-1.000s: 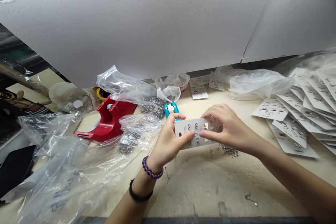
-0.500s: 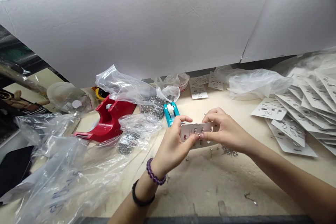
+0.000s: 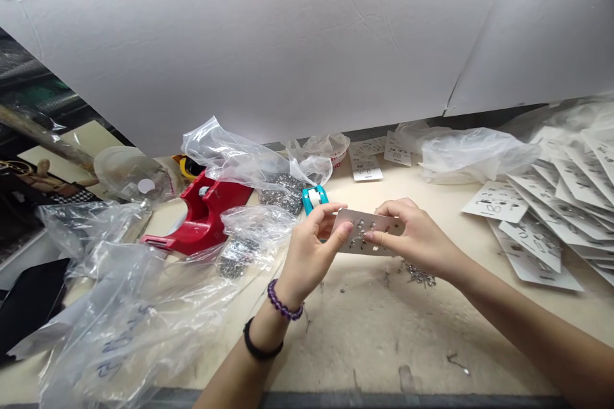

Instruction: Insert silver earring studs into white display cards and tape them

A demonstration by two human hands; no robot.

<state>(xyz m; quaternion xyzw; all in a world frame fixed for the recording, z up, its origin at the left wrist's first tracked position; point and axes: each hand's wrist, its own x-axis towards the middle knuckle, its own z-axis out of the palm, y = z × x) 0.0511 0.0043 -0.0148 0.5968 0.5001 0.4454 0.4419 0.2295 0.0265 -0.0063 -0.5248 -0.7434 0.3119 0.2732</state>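
Between my hands, above the table, is a white earring card (image 3: 355, 244) with several small shiny studs on its face. My left hand (image 3: 314, 239) pinches the card's left end, thumb in front and fingers behind. At the other end my right hand (image 3: 412, 233) grips it, the thumb lying over the front near the studs. The fingers behind the card are partly hidden. A small pile of metal studs (image 3: 420, 275) lies on the table just below my right hand. Behind my left hand stands a small teal tape dispenser (image 3: 314, 197).
A red tape dispenser (image 3: 204, 217) and clear plastic bags (image 3: 139, 326) cover the left side. Bags of small dark metallic pieces (image 3: 283, 192) lie behind. Stacked earring cards (image 3: 570, 204) fill the right, near a crumpled plastic bag (image 3: 474, 153). A white panel (image 3: 288, 45) rises at the back.
The card has tilted, its left end now higher and its face more toward me. My left thumb has moved from the studs up to the card's left edge. The view has shifted slightly.
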